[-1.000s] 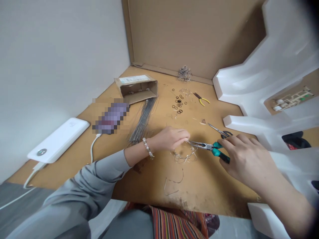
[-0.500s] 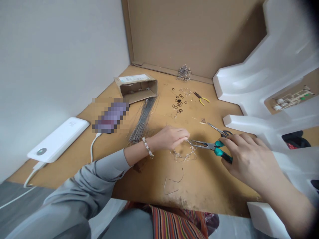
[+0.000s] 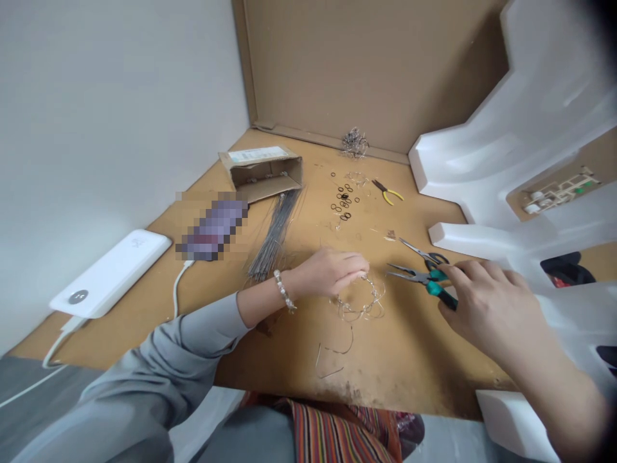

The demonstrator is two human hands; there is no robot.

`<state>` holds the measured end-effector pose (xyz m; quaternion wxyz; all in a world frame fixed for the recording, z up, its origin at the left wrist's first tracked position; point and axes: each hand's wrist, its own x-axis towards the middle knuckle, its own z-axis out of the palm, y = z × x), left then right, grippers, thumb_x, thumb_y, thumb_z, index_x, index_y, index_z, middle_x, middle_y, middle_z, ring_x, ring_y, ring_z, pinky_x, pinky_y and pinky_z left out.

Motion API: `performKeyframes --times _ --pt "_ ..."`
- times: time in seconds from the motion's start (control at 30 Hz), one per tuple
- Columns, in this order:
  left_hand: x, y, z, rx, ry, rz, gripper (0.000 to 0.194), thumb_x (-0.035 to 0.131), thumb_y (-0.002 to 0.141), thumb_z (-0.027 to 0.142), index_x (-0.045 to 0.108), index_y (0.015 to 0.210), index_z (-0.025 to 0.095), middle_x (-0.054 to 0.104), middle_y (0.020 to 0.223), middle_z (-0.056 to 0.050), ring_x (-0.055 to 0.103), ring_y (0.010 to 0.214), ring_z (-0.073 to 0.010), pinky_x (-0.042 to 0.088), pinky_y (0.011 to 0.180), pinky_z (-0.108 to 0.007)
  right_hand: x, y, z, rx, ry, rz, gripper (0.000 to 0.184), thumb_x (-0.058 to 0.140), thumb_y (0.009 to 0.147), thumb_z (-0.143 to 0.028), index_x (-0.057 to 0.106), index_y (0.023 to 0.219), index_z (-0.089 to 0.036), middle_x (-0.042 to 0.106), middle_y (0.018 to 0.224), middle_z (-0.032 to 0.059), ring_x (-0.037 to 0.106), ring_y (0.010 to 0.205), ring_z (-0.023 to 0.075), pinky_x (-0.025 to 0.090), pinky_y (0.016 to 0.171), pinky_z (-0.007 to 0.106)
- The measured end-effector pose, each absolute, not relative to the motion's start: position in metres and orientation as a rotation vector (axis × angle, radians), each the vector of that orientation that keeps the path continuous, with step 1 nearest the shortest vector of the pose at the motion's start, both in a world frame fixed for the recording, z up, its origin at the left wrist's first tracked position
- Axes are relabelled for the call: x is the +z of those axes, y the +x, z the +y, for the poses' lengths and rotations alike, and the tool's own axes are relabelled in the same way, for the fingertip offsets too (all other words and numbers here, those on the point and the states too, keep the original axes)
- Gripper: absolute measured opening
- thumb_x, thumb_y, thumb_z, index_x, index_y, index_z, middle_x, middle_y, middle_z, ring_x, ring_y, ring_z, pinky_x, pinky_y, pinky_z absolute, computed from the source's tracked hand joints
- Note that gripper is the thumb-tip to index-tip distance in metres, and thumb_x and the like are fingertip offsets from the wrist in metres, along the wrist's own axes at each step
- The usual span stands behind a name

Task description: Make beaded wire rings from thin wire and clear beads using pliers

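Pinched in the fingers of my left hand (image 3: pixel 336 271) is a ring of thin silvery wire (image 3: pixel 360 311) with loose loops standing out around it. The ring hangs over the tabletop, its upper left part hidden by the fingers. My right hand (image 3: pixel 486 302) is closed around the teal and black handles of long-nose pliers (image 3: pixel 420 278). Their jaws are parted, point left toward the ring, and stand a little apart from it. Scissors (image 3: pixel 427 252) with dark handles lie just behind the pliers. A few cut wire pieces (image 3: pixel 343 350) lie in front of the ring.
A bundle of straight wires (image 3: pixel 272 241) sticks out by an open cardboard box (image 3: pixel 265 177). Farther back lie small black rings (image 3: pixel 344 198), yellow-handled pliers (image 3: pixel 388 191) and a wire tangle (image 3: pixel 355 143). A white power bank (image 3: pixel 113 270) and a phone (image 3: pixel 214 228) are at left; white foam (image 3: pixel 463 154) stands right.
My right hand has drawn the pliers back to the right, off the wire ring, and their jaws have opened wider. My left hand still holds the ring in nearly the same place.
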<state>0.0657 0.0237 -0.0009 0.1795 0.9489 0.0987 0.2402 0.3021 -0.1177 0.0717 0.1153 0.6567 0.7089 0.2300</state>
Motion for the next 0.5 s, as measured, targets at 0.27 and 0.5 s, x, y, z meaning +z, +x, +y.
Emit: performKeyframes --times 0.27,0.5 --pt "-0.003 0.067 0.025 0.656 2.673 0.293 0.022 0.035 0.094 0.024 0.055 0.091 0.016 0.063 0.086 -0.002 0.056 0.075 -0.0125 0.038 0.066 -0.024 0.067 0.325 -0.115 0.377 2.348 1.892 0.022 0.05 0.077 -0.033 0.057 0.093 -0.021 0.062 0.083 0.0096 0.058 0.071 0.024 0.034 0.055 0.03" --pt "-0.003 0.067 0.026 0.658 2.644 0.311 0.022 0.035 0.095 0.024 0.055 0.091 0.016 0.063 0.086 -0.002 0.056 0.076 -0.0126 0.038 0.066 -0.024 0.076 0.326 -0.12 0.148 2.338 2.018 0.026 0.048 0.076 -0.027 0.057 0.1 -0.023 0.064 0.083 0.0052 0.058 0.063 0.0194 0.037 0.053 0.029"
